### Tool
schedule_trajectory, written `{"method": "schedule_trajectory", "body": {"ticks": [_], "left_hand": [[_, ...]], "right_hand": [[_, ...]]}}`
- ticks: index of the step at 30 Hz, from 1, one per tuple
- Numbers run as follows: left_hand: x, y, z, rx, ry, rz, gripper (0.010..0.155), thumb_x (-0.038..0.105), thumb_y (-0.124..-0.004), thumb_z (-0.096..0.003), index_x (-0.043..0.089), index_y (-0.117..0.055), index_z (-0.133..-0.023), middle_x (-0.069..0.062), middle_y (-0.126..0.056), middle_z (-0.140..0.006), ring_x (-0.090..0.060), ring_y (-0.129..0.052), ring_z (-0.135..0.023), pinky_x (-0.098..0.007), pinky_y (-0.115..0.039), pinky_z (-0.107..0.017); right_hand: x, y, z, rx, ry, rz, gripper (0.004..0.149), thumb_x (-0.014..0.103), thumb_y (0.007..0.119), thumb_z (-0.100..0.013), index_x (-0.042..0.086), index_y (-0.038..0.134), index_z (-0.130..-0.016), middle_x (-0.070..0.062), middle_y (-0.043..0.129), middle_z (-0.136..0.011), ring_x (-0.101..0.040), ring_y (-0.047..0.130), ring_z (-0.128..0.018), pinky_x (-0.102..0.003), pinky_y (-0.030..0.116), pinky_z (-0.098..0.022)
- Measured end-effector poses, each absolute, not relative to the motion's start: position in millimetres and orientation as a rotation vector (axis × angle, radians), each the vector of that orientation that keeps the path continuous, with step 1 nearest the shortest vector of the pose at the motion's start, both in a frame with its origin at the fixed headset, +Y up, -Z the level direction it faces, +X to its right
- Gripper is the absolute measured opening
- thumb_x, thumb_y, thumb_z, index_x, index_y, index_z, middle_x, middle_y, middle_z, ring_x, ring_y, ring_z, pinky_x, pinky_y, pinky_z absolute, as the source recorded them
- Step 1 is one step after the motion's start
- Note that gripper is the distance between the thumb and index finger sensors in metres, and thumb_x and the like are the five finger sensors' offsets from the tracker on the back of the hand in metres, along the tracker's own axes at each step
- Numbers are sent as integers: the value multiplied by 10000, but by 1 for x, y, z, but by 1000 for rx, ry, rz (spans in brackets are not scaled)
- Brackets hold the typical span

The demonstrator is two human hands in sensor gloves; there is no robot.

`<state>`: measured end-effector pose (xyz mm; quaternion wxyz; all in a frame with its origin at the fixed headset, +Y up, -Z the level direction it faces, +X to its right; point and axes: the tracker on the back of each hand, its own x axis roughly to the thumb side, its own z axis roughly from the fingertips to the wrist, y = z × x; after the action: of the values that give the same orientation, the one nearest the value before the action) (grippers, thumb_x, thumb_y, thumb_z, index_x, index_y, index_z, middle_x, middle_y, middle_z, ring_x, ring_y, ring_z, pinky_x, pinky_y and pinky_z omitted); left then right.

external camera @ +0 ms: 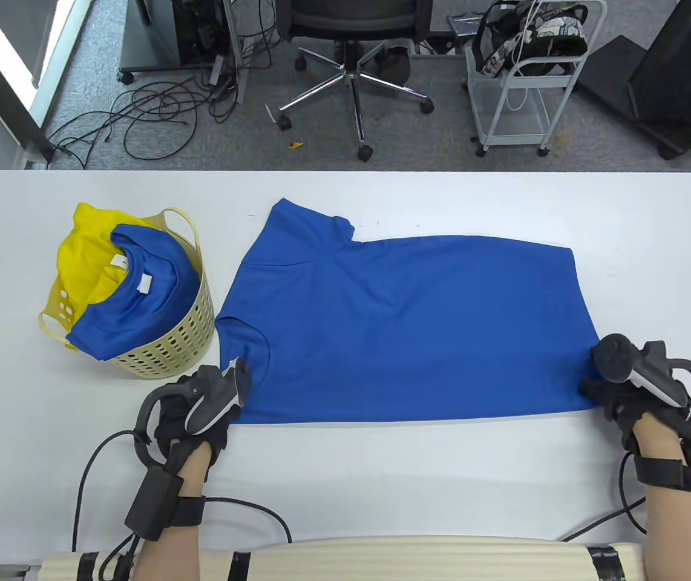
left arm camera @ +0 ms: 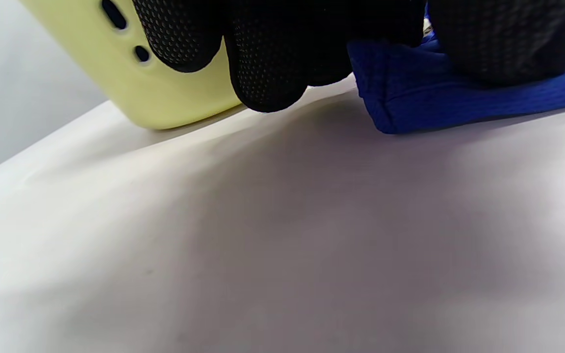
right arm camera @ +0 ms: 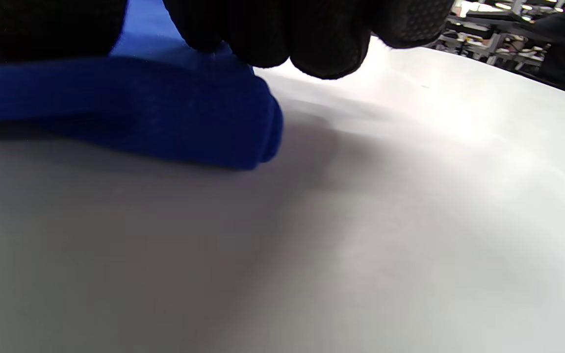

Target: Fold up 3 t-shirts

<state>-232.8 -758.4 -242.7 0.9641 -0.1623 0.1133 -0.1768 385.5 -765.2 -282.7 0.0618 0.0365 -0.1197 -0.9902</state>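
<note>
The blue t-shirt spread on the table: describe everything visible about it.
The blue t-shirt is plain royal blue with a fine knit texture and lies flat on the white table, collar end toward the yellow basket, hem to the right. One short sleeve points away from the person; the near sleeve lies beside the basket. The left hand pinches its near-left corner, the right hand its near-right hem corner. The wrist views show both corners lifted slightly. It looks smooth, with a few soft creases.

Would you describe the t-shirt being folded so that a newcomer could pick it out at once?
On the white table, look right of the pale yellow basket. The blue t-shirt lies spread flat there, its near corners pinched by the left hand and the right hand. Unlike the blue shirt and yellow shirt heaped in the basket, it lies on the tabletop.
</note>
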Motion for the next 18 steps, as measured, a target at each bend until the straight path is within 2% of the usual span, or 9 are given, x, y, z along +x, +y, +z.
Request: {"method": "schedule_trajectory", "body": {"ticks": [5, 10, 12, 14, 18], "left_hand": [[-235, -757, -241, -314, 245, -373, 570, 544, -841, -314, 424, -689, -849, 95, -780, -918, -118, -913, -749, -410, -710, -628], [-222, -739, -235, -126, 185, -274, 544, 562, -812, -327, 419, -710, -842, 93, -810, -892, -112, -934, -727, -400, -720, -625], [-211, -732, -231, -53, 56, -164, 527, 554, -808, -335, 416, -730, -839, 94, -833, -881, -111, -948, -740, -393, -727, -632], [-194, -725, -229, -13, 21, -103, 522, 555, -811, -340, 410, -745, -837, 88, -849, -876, -121, -955, -754, -395, -732, -635], [-147, -716, -232, -57, -71, -83, 531, 564, -800, -351, 406, -737, -855, 83, -840, -899, -128, -941, -807, -399, -725, -662]], "right_hand": [[371, -764, -282, 39, -340, -2977, 681, 485, 826, -335, 220, 597, -920, -111, 675, -885, -353, 729, -776, -576, 594, -621], [371, -755, -280, 41, -240, -3073, 686, 504, 803, -348, 224, 574, -931, -116, 657, -911, -368, 715, -802, -588, 583, -632], [370, -749, -278, 22, -191, -3108, 689, 506, 798, -352, 228, 564, -937, -117, 648, -934, -382, 708, -824, -598, 580, -638], [368, -744, -275, 7, -159, -3126, 707, 512, 792, -353, 235, 538, -952, -117, 636, -953, -389, 699, -840, -606, 574, -644], [364, -739, -271, -38, -104, -3155, 721, 519, 787, -355, 242, 515, -963, -124, 590, -1006, -398, 685, -859, -619, 564, -652]]}}
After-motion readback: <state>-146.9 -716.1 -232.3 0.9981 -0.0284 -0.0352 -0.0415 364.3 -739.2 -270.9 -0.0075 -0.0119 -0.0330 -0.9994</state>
